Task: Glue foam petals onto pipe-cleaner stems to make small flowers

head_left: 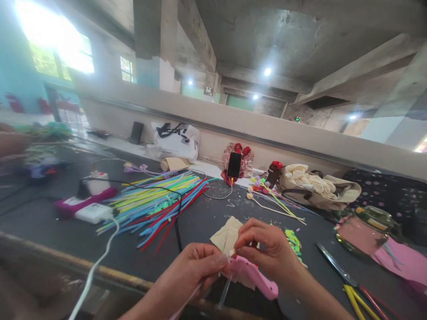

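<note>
My left hand [205,263] is closed in a pinch at the front edge of the table. A thin pale stem [191,298] runs down out of it. My right hand [265,243] meets it from the right, thumb and forefinger pinched on a small pale piece [232,252] too small to name. Just below both fingertips is a pink glue gun [256,279], its nozzle end by my left fingers; a clear glue stick [224,293] sticks down from it. Whether a finger supports the gun is hidden. Folded beige paper [225,234] lies beneath the hands.
Coloured pipe cleaners [156,200] lie left of centre, a black cable across them. A power strip [85,202] is farther left. Cut green pieces [293,244], scissors [336,265] and a glass jar [367,229] lie right. A phone [234,165] stands at the back.
</note>
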### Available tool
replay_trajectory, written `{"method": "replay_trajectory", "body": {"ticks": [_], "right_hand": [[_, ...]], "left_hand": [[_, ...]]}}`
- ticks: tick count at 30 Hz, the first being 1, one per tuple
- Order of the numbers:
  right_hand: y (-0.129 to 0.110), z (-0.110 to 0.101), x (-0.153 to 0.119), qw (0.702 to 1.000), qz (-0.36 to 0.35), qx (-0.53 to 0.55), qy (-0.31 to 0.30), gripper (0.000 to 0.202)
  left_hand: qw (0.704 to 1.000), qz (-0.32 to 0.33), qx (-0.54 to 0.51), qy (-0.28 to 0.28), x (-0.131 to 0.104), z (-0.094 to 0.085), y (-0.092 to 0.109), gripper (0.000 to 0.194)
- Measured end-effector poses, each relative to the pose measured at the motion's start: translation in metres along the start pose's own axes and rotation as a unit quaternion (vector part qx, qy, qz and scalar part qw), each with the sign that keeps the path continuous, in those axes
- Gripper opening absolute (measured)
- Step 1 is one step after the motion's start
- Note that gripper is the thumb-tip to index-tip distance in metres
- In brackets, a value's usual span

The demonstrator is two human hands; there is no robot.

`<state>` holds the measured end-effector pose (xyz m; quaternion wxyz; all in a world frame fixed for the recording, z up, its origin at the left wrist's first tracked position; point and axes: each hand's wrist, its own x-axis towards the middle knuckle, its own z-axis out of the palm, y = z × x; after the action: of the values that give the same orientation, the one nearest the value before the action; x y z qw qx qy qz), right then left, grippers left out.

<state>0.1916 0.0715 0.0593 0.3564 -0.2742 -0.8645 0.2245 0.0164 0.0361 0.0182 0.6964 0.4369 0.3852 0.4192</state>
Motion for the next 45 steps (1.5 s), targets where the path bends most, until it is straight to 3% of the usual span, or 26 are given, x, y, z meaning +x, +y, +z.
{"method": "replay_trajectory", "body": {"ticks": [10, 24, 27, 30, 35, 38, 45], "right_hand": [[-0.002, 0.006, -0.001, 0.997, -0.022, -0.073, 0.028, 0.009], [0.003, 0.001, -0.002, 0.996, -0.055, -0.072, 0.001, 0.011], [0.003, -0.002, -0.007, 0.998, -0.031, -0.045, 0.035, 0.018], [0.003, -0.001, -0.012, 0.994, 0.036, 0.032, 0.094, 0.021], [0.006, 0.017, -0.017, 0.967, 0.143, 0.168, 0.129, 0.017], [0.008, 0.026, -0.016, 0.957, 0.167, 0.202, 0.125, 0.013], [0.004, 0.026, -0.009, 0.957, 0.13, 0.26, 0.004, 0.045]], "left_hand": [[1.0, 0.004, 0.0, 0.001, 0.0, 0.0, -0.001, 0.027], [1.0, 0.005, -0.016, 0.0, 0.001, -0.002, -0.004, 0.027], [0.998, 0.001, -0.069, 0.007, 0.0, -0.002, -0.007, 0.027], [0.989, -0.021, -0.147, 0.013, -0.001, -0.003, -0.01, 0.022], [0.96, -0.059, -0.265, -0.065, -0.001, -0.008, -0.014, 0.014], [0.944, -0.076, -0.301, -0.115, -0.001, -0.011, -0.016, 0.015], [0.916, -0.106, -0.345, -0.177, -0.002, -0.005, -0.015, 0.013]]}}
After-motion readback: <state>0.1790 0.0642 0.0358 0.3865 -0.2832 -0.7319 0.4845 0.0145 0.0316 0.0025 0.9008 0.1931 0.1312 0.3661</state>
